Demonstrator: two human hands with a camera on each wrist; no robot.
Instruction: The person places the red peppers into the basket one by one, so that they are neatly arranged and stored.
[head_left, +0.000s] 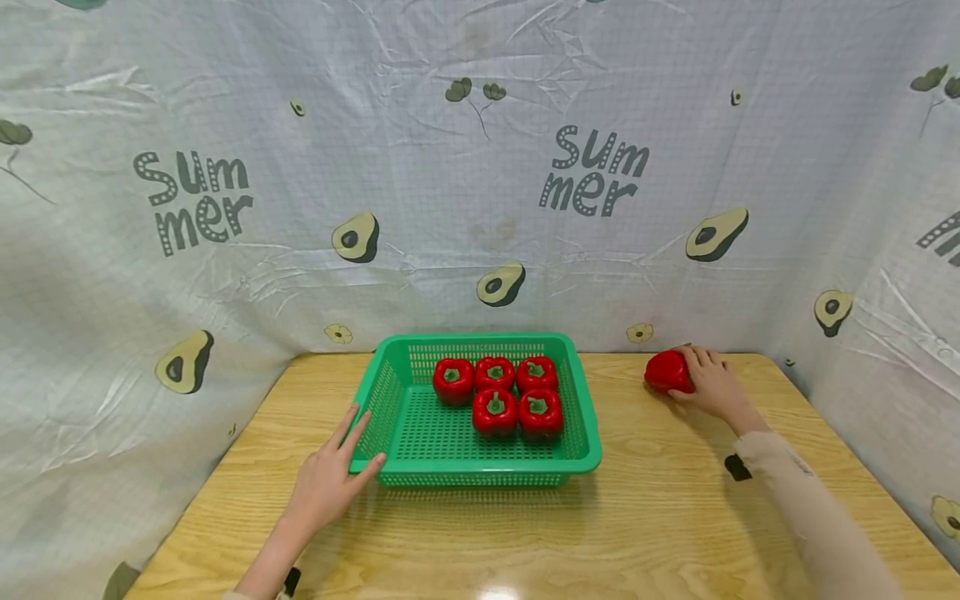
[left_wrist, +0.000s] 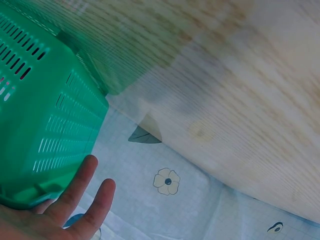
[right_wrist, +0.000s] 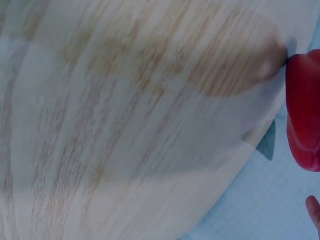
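Note:
A green plastic basket point(head_left: 487, 467) stands on the table with several red bell peppers point(head_left: 495, 412) inside, grouped toward its right side, green stems up. At its front left corner my left hand point(head_left: 326, 479) rests with fingers spread and fairly straight; the left wrist view shows two fingers point(left_wrist: 95, 210) beside the slotted basket wall point(left_wrist: 65, 125). Off to the right, near the table's back edge, my right hand point(head_left: 712, 385) grips another red bell pepper point(head_left: 664, 372), tilted on its side, fingers over it and thumb low. That pepper point(right_wrist: 304, 110) fills the right edge of the right wrist view.
The wood-grain table point(head_left: 645, 517) runs up to a pale printed cloth point(head_left: 420, 208) hanging behind and at both sides. The basket's right rim point(head_left: 587, 400) lies between the gripped pepper and the grouped ones.

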